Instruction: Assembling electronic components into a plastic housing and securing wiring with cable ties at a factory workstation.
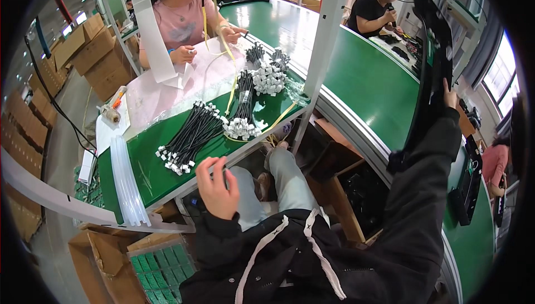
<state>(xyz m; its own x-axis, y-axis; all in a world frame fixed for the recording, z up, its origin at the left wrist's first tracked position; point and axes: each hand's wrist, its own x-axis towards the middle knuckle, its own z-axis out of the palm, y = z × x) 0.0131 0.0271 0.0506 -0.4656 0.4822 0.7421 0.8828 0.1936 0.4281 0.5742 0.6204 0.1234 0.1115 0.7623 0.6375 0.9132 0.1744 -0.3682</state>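
My right hand [450, 97], at the end of a raised arm on the right, grips a long black plastic housing [428, 75]. The housing stands nearly upright above the green conveyor, its lower end near the conveyor's metal edge. My fingers are partly hidden behind it. My left hand [218, 190] hovers before the near edge of the green worktable, palm turned inward. Its fingers are loosely bent and apart, and I see nothing held in it. Closest to it lies a bundle of black cables [192, 134] with white connectors. More cable bundles [244, 103] lie behind.
Clear plastic tubes [127, 184] hang over the table's left corner. A metal post [320, 53] rises beside the conveyor [368, 75]. Below stand a cardboard box [348, 203] and a tray of green circuit boards [161, 270]. A person in pink [181, 22] works across the table.
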